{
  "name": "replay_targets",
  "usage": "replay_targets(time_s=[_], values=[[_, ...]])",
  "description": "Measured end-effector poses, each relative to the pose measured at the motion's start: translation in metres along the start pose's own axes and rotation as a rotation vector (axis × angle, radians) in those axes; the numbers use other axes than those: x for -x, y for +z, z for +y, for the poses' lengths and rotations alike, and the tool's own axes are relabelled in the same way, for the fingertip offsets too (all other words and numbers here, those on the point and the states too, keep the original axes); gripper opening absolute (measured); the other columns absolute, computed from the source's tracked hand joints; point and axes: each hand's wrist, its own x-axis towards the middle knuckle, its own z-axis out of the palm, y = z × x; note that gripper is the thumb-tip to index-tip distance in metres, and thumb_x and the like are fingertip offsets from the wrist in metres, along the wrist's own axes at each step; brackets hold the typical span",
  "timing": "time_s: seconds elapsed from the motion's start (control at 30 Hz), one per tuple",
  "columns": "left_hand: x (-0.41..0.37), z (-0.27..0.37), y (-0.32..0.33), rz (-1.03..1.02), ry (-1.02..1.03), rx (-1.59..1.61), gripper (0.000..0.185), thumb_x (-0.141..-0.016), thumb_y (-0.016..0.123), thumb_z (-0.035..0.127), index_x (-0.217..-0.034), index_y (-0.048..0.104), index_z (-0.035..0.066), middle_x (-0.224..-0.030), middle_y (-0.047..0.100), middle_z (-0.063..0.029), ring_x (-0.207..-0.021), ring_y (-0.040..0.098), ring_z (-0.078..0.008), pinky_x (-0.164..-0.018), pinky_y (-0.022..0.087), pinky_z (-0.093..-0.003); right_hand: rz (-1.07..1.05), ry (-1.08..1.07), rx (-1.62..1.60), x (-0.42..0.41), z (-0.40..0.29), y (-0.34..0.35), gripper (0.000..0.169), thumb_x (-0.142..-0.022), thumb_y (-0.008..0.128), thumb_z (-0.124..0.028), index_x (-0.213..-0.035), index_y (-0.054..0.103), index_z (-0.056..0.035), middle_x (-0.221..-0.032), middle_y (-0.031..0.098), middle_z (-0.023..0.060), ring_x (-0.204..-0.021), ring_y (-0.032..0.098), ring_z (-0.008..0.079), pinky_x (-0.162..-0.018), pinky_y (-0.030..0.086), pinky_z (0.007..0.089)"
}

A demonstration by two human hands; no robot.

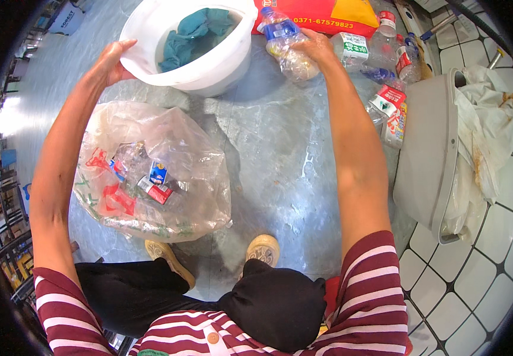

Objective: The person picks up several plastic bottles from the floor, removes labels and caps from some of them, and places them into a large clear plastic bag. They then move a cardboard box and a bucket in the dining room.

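My left hand (116, 64) grips the rim of a white plastic bucket (227, 73), thumb over the edge. Teal cloth (180, 49) lies in water inside that bucket. To the right, my right hand (318, 46) is closed around a clear plastic bottle (278, 51) with a blue cap and a blue band. Yellowish bits show through its lower part. Below the bucket, a large clear plastic bag (194, 142) stands open on the floor, holding several crushed bottles (154, 180) with red and blue labels.
Several empty plastic bottles (383, 104) lie along the right, beside a red and yellow box (323, 20) bearing writing. A grey bin (421, 155) with a stained white liner (483, 138) stands against white wall tiles (483, 240). My shoes (263, 249) are close behind the bag.
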Motion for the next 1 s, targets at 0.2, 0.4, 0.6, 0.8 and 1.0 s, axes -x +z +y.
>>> replay_targets(time_s=[0.2, 0.4, 0.6, 0.8, 1.0], values=[[-0.033, 0.008, -0.029, -0.009, 0.053, -0.104, 0.051, -0.094, 0.044, 0.030, -0.129, 0.038, -0.006, -0.116, 0.056, -0.0236, -0.103, 0.061, -0.0328, -0.085, 0.053, -0.0505, -0.198, 0.204, 0.480, 0.003, -0.033, -0.006, 0.099, -0.050, 0.084, -0.050, -0.134, 0.044, -0.0151, -0.137, 0.042, 0.0195, -0.129, 0.038, 0.0346, -0.103, 0.029, 0.0509], [-0.056, 0.007, -0.046, -0.007, 0.108, -0.147, 0.053, -0.093, 0.046, 0.037, -0.128, 0.042, -0.002, -0.112, 0.060, -0.0206, -0.095, 0.065, -0.0295, -0.078, 0.057, -0.0448, -0.611, 0.218, 0.150, 0.063, -0.027, 0.009, 0.089, -0.040, 0.086, -0.049, -0.110, 0.063, 0.0009, -0.127, 0.050, 0.0254, -0.107, 0.057, 0.0350, -0.090, 0.048, 0.0374], [-0.027, -0.009, -0.038, 0.011, 0.260, -0.023, 0.061, -0.093, 0.041, 0.051, -0.131, 0.042, 0.003, -0.124, 0.054, -0.0180, -0.107, 0.059, -0.0274, -0.089, 0.050, -0.0457, -0.564, 0.077, 0.238, 0.141, -0.010, 0.060, 0.095, -0.043, 0.084, -0.050, -0.121, 0.055, -0.0029, -0.126, 0.048, 0.0260, -0.109, 0.055, 0.0399, -0.095, 0.043, 0.0443], [0.046, -0.065, -0.038, 0.199, 0.293, -0.116, 0.045, -0.091, 0.053, 0.036, -0.125, 0.049, 0.006, -0.104, 0.060, -0.0063, -0.094, 0.059, -0.0165, -0.075, 0.048, -0.0300, -0.675, 0.047, -0.143, 0.212, -0.038, 0.055, 0.068, -0.049, 0.084, -0.026, -0.109, 0.061, -0.0028, -0.099, 0.067, 0.0114, -0.090, 0.064, 0.0266, -0.081, 0.049, 0.0356], [0.173, -0.094, -0.025, -0.677, 0.219, -0.749, 0.048, -0.083, 0.065, 0.032, -0.121, 0.054, 0.003, -0.107, 0.062, -0.0132, -0.098, 0.060, -0.0199, -0.080, 0.049, -0.0351, -0.690, 0.512, -0.264, 0.253, -0.058, 0.042, 0.067, -0.057, 0.081, -0.023, -0.113, 0.053, 0.0033, -0.096, 0.065, 0.0138, -0.091, 0.063, 0.0202, -0.080, 0.049, 0.0305]])
